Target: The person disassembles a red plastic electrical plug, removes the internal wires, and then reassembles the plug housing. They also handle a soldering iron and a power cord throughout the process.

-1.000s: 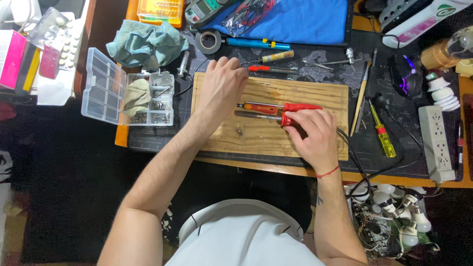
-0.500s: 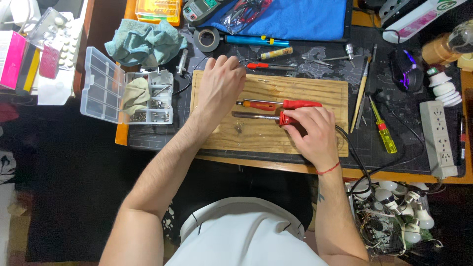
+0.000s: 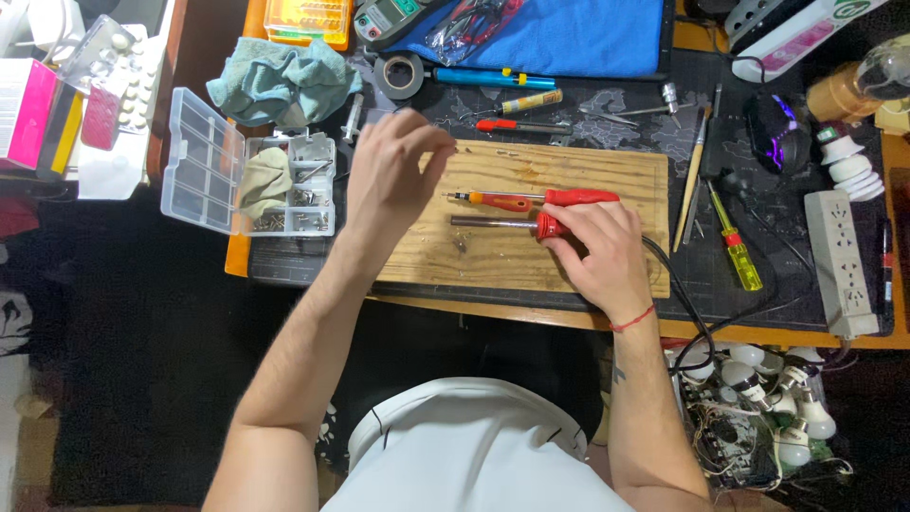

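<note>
The right hand (image 3: pixel 597 256) lies on the wooden board (image 3: pixel 531 223), its grip clenched around the red handle of a soldering iron (image 3: pixel 507 224), whose metal shaft points toward the person's left, flat on the board. A black cable (image 3: pixel 697 322) runs from under this hand off the counter (image 3: pixel 758 334) edge. Just beyond the iron, a red-handled screwdriver (image 3: pixel 536 198) lies parallel to it on the board, untouched. The left hand (image 3: pixel 393 175) hovers over the board's far left corner, fingers pinched together; whether they hold a small part cannot be determined, as the view is too coarse. Beside this hand sits an open clear compartment box (image 3: pixel 242 175) with small metal hardware, near a crumpled teal cloth (image 3: pixel 280 81).
</note>
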